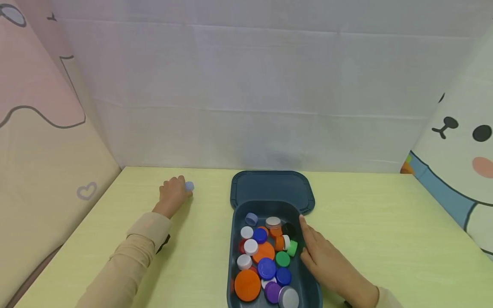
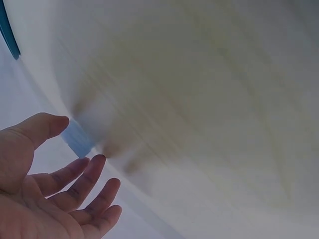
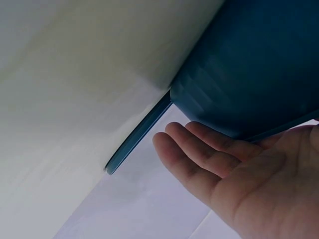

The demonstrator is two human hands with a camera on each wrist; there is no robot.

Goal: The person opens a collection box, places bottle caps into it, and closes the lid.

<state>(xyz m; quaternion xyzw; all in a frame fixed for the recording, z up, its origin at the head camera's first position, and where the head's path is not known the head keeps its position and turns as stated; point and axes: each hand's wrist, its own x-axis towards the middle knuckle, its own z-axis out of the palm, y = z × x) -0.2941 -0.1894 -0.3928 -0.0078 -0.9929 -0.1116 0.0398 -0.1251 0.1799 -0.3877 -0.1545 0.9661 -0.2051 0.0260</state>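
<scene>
Near the back left of the table, my left hand [image 1: 172, 196] has its thumb and index fingertip at opposite sides of a small light blue bottle cap [image 1: 189, 186]. In the left wrist view the cap [image 2: 78, 139] stands at the tabletop, pinched at the tips, while the other fingers are loosely bent. My right hand [image 1: 327, 259] rests with extended fingers along the right rim of a dark blue box [image 1: 230, 273]. Inside the box lie several bottle caps, among them a large orange cap [image 1: 247, 285], a purple cap [image 1: 272, 292] and a green cap [image 1: 283, 259].
Behind the box lies its dark blue lid [image 1: 272, 188], partly under the box's far end. The pale yellow table [image 1: 385, 231] ends at a white cloth wall [image 1: 269, 85]. Printed cloths [image 1: 50, 171] stand at both sides.
</scene>
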